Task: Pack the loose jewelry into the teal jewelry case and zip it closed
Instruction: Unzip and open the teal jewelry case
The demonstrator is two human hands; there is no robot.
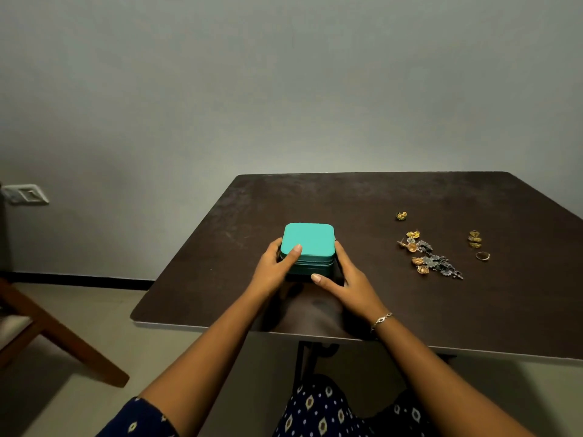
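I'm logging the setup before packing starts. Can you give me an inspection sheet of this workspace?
Surface: dark table, scuffed top.
Job's things: teal case, lid down, on the table's near left part; heap of earrings to its right; single earring apart behind the heap; gold pieces and a ring farther right.
Clutter: nothing seen.
Hands: left hand grips the case's left side, thumb on the lid; right hand holds its right side; bracelet on that wrist.
Cables: nothing seen.
Surroundings: grey wall; wall socket and wooden chair at left.
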